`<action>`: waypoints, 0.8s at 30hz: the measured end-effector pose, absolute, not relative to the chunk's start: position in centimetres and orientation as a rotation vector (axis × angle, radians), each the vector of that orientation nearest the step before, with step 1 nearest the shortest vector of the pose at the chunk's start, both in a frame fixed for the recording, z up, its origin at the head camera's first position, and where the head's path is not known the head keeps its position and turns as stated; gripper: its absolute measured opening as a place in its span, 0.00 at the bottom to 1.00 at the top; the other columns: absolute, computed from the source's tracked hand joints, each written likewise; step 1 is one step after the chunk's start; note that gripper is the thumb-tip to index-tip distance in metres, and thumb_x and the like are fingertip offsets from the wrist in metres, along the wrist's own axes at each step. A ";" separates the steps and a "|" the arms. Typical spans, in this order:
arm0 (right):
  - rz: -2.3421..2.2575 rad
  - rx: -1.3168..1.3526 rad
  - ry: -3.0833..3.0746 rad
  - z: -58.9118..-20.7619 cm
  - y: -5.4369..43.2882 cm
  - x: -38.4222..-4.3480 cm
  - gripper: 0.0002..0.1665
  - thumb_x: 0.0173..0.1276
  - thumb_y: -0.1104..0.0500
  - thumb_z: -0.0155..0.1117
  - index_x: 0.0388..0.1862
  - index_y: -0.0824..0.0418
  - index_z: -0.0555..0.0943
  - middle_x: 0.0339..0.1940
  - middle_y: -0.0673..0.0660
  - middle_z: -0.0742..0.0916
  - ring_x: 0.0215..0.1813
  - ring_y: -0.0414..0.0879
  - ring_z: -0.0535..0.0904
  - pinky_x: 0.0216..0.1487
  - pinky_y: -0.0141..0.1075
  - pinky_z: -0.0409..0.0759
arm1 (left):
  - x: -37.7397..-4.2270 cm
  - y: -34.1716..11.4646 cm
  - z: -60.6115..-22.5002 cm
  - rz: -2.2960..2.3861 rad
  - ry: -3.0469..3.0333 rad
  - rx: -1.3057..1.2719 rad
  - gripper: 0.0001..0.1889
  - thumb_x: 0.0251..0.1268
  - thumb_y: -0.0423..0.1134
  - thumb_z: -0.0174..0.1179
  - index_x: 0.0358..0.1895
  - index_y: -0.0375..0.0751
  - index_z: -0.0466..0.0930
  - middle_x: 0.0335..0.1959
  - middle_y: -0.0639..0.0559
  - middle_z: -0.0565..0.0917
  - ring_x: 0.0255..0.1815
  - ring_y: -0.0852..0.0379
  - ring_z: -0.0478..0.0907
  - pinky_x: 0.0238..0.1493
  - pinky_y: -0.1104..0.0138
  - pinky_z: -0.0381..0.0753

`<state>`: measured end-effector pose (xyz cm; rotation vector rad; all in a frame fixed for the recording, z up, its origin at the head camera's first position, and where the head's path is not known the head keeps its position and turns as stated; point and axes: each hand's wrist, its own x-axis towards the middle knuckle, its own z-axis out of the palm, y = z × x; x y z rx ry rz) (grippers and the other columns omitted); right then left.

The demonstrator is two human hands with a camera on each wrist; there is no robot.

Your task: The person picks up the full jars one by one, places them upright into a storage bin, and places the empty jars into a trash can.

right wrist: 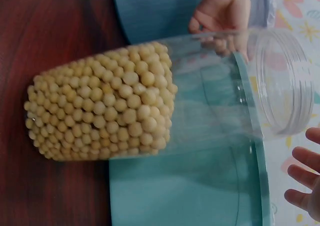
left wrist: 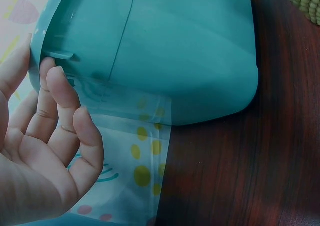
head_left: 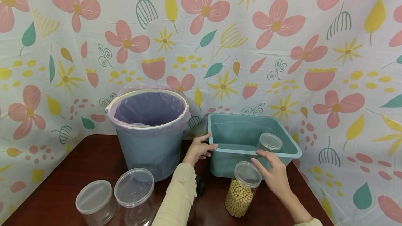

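Against the patterned cloth (head_left: 194, 55), at the back right of the dark table (head_left: 273, 208), sat the teal basin (head_left: 224, 165). The left hand (head_left: 198, 150) gripped its left front corner, the rim pinched between thumb and curled fingers. At the front rim, the right hand (head_left: 276, 175) had its fingers extended and spread, holding nothing; whether a fingertip touched the rim I could not tell. Inside the basin, toward its right side, was a small clear jar (head_left: 269, 143) with a clear lid. Just in front of the basin, near the right thumb, a taller clear jar of round yellowish beans (head_left: 239, 196) stood lidded, filled partway up. Beyond the left hand stood a blue bucket (head_left: 147, 152), lined with a thin pinkish bag. Nearer the front left, a short lidded jar (head_left: 95, 200) and a wider lidded jar (head_left: 135, 188), both clear, stood side by side.
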<state>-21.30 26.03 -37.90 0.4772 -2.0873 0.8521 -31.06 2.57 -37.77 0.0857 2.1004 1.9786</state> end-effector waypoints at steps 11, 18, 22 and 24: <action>0.855 0.571 -2.158 -39.1 25.2 -20.0 0.18 0.50 0.69 0.68 0.43 0.66 0.79 0.43 0.57 0.82 0.48 0.41 0.73 0.49 0.18 0.62 | -31.2 2.7 -37.9 1.976 2.111 0.081 0.34 0.50 0.42 0.67 0.63 0.59 0.65 0.31 0.52 0.82 0.19 0.56 0.76 0.19 0.69 0.70; 0.869 0.658 -2.206 -39.5 24.9 -19.4 0.22 0.50 0.66 0.69 0.47 0.64 0.78 0.46 0.57 0.80 0.50 0.43 0.73 0.49 0.18 0.63 | -31.1 2.6 -37.9 1.971 2.113 0.084 0.33 0.50 0.42 0.67 0.62 0.60 0.66 0.29 0.52 0.83 0.20 0.55 0.76 0.23 0.65 0.72; 0.866 0.637 -2.255 -39.7 24.8 -19.2 0.25 0.48 0.64 0.71 0.48 0.62 0.77 0.49 0.57 0.79 0.51 0.45 0.73 0.45 0.21 0.67 | -31.2 2.5 -38.0 1.970 2.110 0.085 0.34 0.50 0.42 0.67 0.63 0.59 0.65 0.30 0.52 0.83 0.21 0.54 0.77 0.22 0.66 0.72; 0.859 0.617 -2.294 -39.8 24.8 -19.0 0.27 0.47 0.61 0.73 0.49 0.61 0.77 0.50 0.57 0.78 0.51 0.46 0.73 0.42 0.26 0.72 | -31.2 2.6 -38.0 1.971 2.108 0.085 0.34 0.50 0.42 0.67 0.63 0.58 0.65 0.31 0.52 0.83 0.21 0.53 0.77 0.20 0.67 0.71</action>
